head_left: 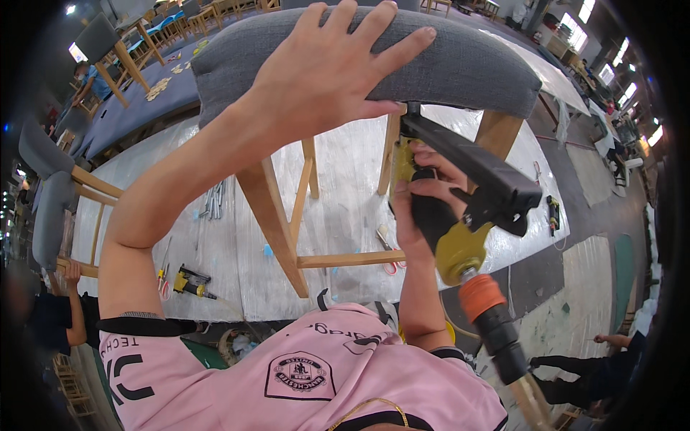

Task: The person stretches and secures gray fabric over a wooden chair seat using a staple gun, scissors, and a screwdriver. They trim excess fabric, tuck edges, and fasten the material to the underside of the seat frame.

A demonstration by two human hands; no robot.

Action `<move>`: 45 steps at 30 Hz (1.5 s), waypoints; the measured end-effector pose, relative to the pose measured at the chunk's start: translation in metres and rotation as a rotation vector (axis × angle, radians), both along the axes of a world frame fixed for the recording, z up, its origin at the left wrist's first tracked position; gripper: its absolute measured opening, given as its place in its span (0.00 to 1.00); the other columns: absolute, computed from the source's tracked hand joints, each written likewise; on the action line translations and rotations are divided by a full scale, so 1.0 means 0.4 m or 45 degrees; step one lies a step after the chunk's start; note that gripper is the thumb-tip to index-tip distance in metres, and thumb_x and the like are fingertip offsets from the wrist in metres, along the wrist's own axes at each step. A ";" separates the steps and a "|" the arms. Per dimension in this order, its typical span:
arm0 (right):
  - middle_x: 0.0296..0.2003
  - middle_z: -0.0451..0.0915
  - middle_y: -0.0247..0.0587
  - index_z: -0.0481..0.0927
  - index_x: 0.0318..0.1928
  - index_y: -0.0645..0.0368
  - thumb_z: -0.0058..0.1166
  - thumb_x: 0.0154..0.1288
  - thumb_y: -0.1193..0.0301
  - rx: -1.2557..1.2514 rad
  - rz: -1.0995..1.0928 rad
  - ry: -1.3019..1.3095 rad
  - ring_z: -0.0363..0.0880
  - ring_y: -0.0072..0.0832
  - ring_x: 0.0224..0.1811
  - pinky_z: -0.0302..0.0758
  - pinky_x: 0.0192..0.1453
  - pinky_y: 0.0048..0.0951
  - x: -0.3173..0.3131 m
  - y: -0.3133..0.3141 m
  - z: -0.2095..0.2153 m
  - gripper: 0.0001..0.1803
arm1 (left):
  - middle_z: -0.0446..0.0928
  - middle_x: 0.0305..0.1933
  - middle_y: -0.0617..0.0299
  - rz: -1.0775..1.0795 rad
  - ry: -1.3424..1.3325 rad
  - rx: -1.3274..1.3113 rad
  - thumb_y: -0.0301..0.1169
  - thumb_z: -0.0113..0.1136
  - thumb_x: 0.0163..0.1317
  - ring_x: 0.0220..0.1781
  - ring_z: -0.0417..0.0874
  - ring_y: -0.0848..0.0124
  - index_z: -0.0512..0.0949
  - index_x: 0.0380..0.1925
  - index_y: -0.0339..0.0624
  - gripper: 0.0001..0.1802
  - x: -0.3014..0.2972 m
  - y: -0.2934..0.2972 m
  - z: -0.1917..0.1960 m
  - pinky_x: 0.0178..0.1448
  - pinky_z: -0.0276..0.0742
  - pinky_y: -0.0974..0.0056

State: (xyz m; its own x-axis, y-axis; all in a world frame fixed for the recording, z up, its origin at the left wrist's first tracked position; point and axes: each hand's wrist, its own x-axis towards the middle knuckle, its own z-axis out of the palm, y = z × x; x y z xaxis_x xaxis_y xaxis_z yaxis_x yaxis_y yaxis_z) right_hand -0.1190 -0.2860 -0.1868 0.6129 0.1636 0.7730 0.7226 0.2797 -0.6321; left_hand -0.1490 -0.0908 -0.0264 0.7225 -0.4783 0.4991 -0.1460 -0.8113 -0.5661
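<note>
On the film-covered surface (230, 258), approx. mid-view, a wooden chair (267, 215) w/ a grey upholstered pad (460, 65) is set; the pad's long axis is laid L-R, across the view. The left grip (323, 68) is spread flat over the pad, released, i.e. clenched on nothing, w/ its thumb placed at the pad's lower edge. By the right grip (431, 190) the handle of a yellow-&-black pneumatic staple gun (460, 251) is grasped; whether the trigger is pressed can't be told.

Key relation: the pad is found just beyond & slightly L of the right grip, w/ the gun's nose (411, 111) held at the lower edge; contact vs. a tiny gap can't be told. The black magazine (478, 151) is angled from there toward lower R. Of the 2 hands, the left is nearer the nose, its thumb seen just beside it.

An orange coupling (483, 296) is fitted at the gun's base. Also left on the surface: a 2nd staple gun (192, 281), lower L, & red-handled scissors (390, 267) by the chair's near rail (345, 259).
</note>
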 end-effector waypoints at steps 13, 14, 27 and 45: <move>0.52 0.77 0.48 0.76 0.39 0.58 0.64 0.59 0.85 0.002 -0.049 0.084 0.81 0.46 0.61 0.75 0.70 0.51 -0.034 0.023 -0.035 0.13 | 0.64 0.75 0.50 0.057 -0.160 -0.005 0.43 0.78 0.52 0.68 0.69 0.51 0.58 0.80 0.61 0.56 -0.017 -0.033 -0.057 0.69 0.67 0.46; 0.52 0.77 0.48 0.76 0.39 0.58 0.64 0.59 0.85 -0.022 -0.048 0.072 0.81 0.46 0.61 0.75 0.70 0.51 -0.042 0.019 -0.036 0.13 | 0.64 0.75 0.50 0.061 -0.162 0.003 0.42 0.79 0.51 0.68 0.69 0.51 0.58 0.80 0.61 0.56 -0.019 -0.034 -0.057 0.69 0.67 0.46; 0.53 0.76 0.46 0.75 0.40 0.57 0.65 0.60 0.84 0.014 0.065 -0.215 0.81 0.46 0.61 0.75 0.70 0.51 -0.036 0.030 0.008 0.13 | 0.66 0.75 0.36 0.046 0.106 -0.663 0.72 0.65 0.54 0.73 0.74 0.46 0.54 0.80 0.42 0.65 0.016 0.051 0.096 0.75 0.70 0.50; 0.54 0.77 0.50 0.75 0.40 0.57 0.63 0.61 0.85 -0.058 0.096 -0.154 0.80 0.48 0.63 0.74 0.71 0.51 0.003 0.055 -0.018 0.13 | 0.67 0.74 0.51 0.081 -0.139 -0.078 0.62 0.63 0.63 0.69 0.73 0.51 0.58 0.80 0.60 0.49 -0.008 0.086 -0.034 0.72 0.70 0.47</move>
